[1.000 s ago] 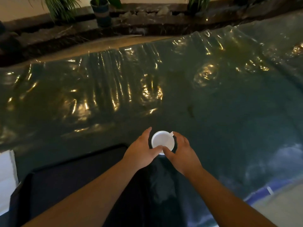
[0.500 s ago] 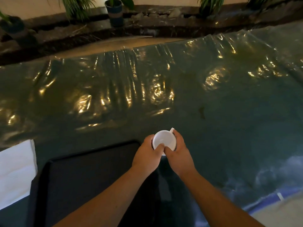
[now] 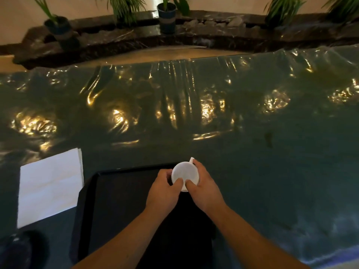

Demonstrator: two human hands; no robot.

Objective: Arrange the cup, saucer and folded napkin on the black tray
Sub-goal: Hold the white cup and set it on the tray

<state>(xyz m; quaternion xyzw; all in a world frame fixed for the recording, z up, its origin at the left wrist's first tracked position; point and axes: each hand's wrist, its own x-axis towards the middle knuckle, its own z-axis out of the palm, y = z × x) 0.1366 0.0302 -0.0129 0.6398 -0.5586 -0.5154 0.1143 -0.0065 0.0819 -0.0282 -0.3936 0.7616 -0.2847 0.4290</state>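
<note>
A small white cup (image 3: 184,172) is held between both hands over the far right corner of the black tray (image 3: 120,199). Its handle points away to the right. My left hand (image 3: 163,189) wraps its left side, thumb on the near rim. My right hand (image 3: 204,186) clasps the right side, fingers behind the handle. A white folded napkin (image 3: 49,186) lies flat on the table, left of the tray. At the bottom left corner a dark round object (image 3: 21,249), possibly the saucer, is too dim to identify.
The table is covered in shiny, wrinkled dark green plastic (image 3: 252,133) that stretches far and right. Beyond its far edge runs a dark stone ledge (image 3: 213,33) with potted plants (image 3: 167,16). The table's near right edge shows a blue strip.
Both hands closed fully round the cup and carried it from the table surface to above the tray's far right corner. The view shifted, bringing the napkin and more of the tray into sight.
</note>
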